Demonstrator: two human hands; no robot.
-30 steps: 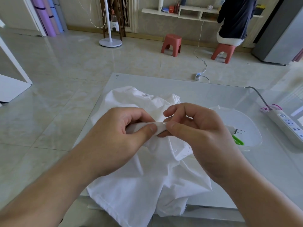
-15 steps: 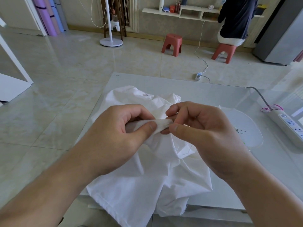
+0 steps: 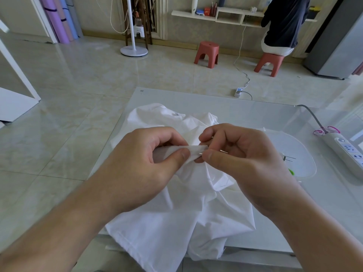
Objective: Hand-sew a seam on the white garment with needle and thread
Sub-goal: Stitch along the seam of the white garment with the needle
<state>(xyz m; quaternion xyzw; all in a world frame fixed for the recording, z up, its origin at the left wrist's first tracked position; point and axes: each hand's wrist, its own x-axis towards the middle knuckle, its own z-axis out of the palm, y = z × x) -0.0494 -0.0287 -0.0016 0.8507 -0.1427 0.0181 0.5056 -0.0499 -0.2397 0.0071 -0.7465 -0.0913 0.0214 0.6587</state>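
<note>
A white garment (image 3: pixel 176 218) lies crumpled on a glass table (image 3: pixel 245 110), and its near part hangs over the near edge of the table. The left hand (image 3: pixel 145 169) holds up a folded edge of the cloth: the thumb lies on top and presses the fold against the curled fingers under it. The right hand (image 3: pixel 241 163) is just beside it on the right, with the fingers curled. Its thumb and forefinger pinch a thin metal needle (image 3: pixel 201 153) at the end of the fold, and only a short bright bit of the needle shows between the two thumbs. A thin thread (image 3: pixel 222 184) lies on the cloth below the right hand.

To the right of the hands a clear plastic tray (image 3: pixel 302 154) rests on the table, partly hidden behind the right hand, with something green (image 3: pixel 291 171) in it. Farther right is a white power strip (image 3: pixel 347 150). On the far floor stand two red stools (image 3: pixel 207 54); a person in dark clothes (image 3: pixel 282 22) sits on the right one.
</note>
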